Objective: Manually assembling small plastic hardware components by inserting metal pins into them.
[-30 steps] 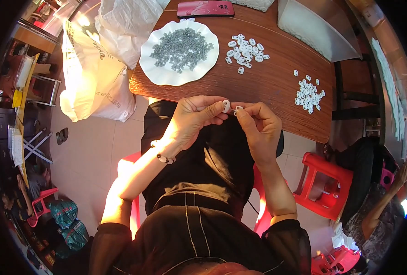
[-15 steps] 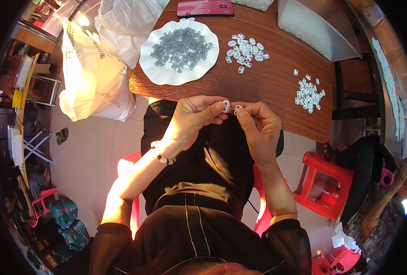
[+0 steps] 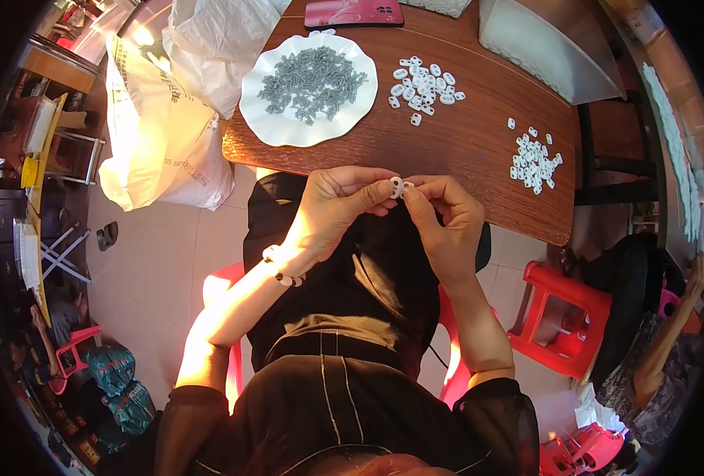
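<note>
Over my lap, just off the table's near edge, my left hand [image 3: 338, 202] pinches a small white oval plastic piece with two holes [image 3: 396, 188]. Thumb and fingertips of my right hand [image 3: 450, 213] close on a second, smaller white piece [image 3: 407, 187], mostly covered by them. The two pieces meet or nearly touch; the fingertips hide the exact contact. Beyond my hands lie a pile of white oval pieces [image 3: 429, 87] and, farther right, a pile of smaller white two-holed pieces [image 3: 535, 164]. A scalloped white plate [image 3: 254, 119] holds many small grey rod-like parts [image 3: 311, 83].
The brown wooden table [image 3: 352, 155] carries a pink phone [image 3: 353, 13] at its far edge. White sacks [image 3: 165, 151] stand left of it. A red stool [image 3: 562, 317] is on the floor at right, near another person's arm [image 3: 669, 341].
My right hand has shifted slightly left, bringing its small piece up against or very near the oval one. The oval piece now faces up more. The other person's arm at right has moved.
</note>
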Motion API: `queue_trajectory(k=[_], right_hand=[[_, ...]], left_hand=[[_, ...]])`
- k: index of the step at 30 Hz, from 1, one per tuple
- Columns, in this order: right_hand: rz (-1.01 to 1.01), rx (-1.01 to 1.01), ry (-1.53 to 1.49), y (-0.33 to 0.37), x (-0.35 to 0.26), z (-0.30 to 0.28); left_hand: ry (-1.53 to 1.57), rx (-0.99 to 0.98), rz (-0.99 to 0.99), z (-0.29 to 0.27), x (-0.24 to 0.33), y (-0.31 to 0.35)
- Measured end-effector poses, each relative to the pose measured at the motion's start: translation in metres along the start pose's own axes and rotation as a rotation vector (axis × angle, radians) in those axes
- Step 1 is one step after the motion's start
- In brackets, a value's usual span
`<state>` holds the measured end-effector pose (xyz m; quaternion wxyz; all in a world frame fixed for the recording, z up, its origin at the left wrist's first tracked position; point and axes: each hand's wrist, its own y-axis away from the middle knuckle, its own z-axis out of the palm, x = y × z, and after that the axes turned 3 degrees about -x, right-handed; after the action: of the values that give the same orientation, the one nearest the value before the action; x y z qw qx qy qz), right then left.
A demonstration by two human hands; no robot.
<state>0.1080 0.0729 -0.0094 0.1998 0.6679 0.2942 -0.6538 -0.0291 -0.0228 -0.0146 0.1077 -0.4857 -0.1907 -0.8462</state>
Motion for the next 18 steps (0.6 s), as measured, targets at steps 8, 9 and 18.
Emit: queue_trajectory(k=[8,9,18], right_hand=[[-0.006,-0.127,-0.082,-0.004,-0.006,-0.002],[0.022,-0.158,-0.140,-0.004,-0.008,-0.002],[0.025,-0.206,-0.222,-0.002,-0.009,0.000]], left_hand=[[0.023,-0.066,-0.044,-0.006,0.008,0.003],[0.026,-0.062,-0.037,-0.007,0.009,0.003],[0.004,-0.224,-0.120,-0.016,0.030,0.002]])
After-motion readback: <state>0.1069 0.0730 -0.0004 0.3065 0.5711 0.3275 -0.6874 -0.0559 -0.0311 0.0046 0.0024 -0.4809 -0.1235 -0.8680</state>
